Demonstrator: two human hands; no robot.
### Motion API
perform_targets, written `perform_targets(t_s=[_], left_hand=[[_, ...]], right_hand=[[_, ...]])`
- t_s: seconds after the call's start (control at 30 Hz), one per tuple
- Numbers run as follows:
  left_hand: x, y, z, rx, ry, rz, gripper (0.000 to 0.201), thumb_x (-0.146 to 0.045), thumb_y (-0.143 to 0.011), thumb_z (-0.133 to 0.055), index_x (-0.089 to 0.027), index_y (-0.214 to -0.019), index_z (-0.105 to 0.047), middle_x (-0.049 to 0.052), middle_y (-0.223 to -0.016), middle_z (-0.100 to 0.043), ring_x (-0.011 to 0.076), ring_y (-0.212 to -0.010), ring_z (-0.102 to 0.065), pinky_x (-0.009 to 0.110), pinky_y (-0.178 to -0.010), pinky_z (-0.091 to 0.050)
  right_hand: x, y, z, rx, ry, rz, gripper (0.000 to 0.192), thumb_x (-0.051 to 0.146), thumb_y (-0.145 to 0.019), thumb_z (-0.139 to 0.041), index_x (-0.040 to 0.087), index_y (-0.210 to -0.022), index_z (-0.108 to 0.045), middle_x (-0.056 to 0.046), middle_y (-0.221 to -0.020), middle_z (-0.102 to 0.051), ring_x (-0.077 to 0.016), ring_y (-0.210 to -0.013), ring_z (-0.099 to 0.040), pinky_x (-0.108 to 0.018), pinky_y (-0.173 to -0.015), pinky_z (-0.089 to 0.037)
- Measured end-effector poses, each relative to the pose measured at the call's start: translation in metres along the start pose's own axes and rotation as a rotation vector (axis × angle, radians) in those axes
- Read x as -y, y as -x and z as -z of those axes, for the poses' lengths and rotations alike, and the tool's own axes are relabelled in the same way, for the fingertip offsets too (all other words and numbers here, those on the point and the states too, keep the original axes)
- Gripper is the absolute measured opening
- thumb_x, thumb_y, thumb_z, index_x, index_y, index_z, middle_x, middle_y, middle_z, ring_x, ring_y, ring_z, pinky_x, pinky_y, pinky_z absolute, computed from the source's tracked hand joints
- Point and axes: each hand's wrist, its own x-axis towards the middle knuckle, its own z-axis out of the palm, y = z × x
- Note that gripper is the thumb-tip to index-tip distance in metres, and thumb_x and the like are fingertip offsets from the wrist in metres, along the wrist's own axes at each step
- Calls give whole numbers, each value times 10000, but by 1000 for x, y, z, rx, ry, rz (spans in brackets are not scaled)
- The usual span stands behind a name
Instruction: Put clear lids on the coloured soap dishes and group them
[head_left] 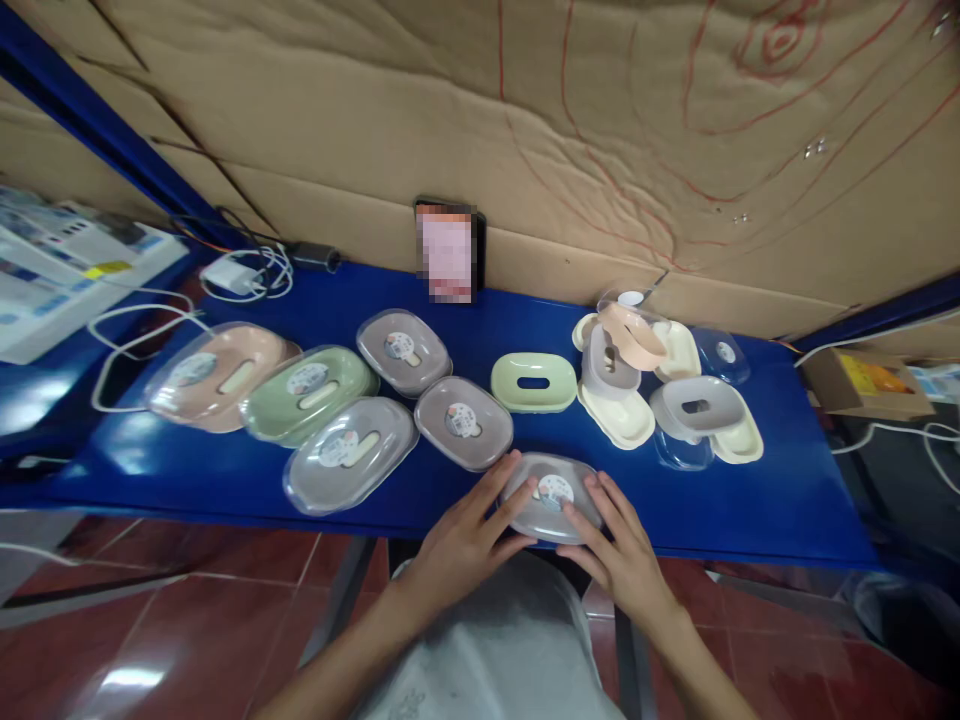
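Note:
At the table's front edge lies a grey oval soap dish under a clear lid with a round sticker. My left hand grips its left end, fingers over the lid and thumb low at the near side. From the right, my right hand holds the other end, its fingertips on the lid beside the sticker. To the left sit several lidded dishes: a peach one, a green one and grey ones. A light green base without a lid stands beyond my hands.
At the right are a pile of cream trays, a peach base, grey bases and clear lids. A phone leans on the cardboard wall. A charger with white cable lies back left.

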Motion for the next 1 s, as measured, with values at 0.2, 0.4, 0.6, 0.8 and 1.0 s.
perform_targets(t_s=[0.2, 0.4, 0.6, 0.8, 1.0], left_hand=[[-2, -5, 2, 67, 21, -20, 582, -358, -1106, -554, -209, -1645, -393, 188, -1725, -389, 313, -1576, -457, 469, -1171, -564], [-6, -12, -2, 123, 16, -31, 636, -391, -1040, -680, -186, -1592, -440, 256, -1723, -349, 383, -1581, -433, 555, -1144, -575], [-13, -20, 22, 33, -34, -100, 514, -246, -1060, -636, -214, -1551, -485, 232, -1652, -470, 346, -1531, -512, 499, -1124, -602], [25, -17, 101, -271, -178, 193, 490, -345, -1026, -720, -263, -1482, -560, 129, -1617, -548, 308, -1426, -626, 481, -1107, -612], [155, -5, 170, -493, -493, 392, 731, -585, -942, -784, -89, -1439, -584, 177, -1542, -606, 330, -1441, -591, 570, -1172, -509]], right_hand=[[-2, 10, 2, -89, 43, 29, 684, 210, -926, -827, 252, -1563, -579, -100, -1751, -365, -358, -1561, -459, -510, -1179, -567], [0, 16, -2, -136, 29, 10, 746, 179, -930, -812, 253, -1612, -520, -126, -1739, -377, -387, -1554, -464, -539, -1127, -608], [-1, 11, 0, -243, -14, 43, 763, 233, -1020, -701, 211, -1698, -350, -106, -1772, -306, -345, -1603, -392, -526, -1180, -562], [-3, -63, 9, -355, -200, 26, 668, 341, -1114, -509, 213, -1725, -272, -92, -1774, -315, -304, -1598, -410, -518, -1215, -520], [-18, -129, -5, -6, -9, -72, 565, 215, -1101, -507, 256, -1659, -422, -88, -1661, -518, -312, -1562, -459, -585, -1277, -397]])
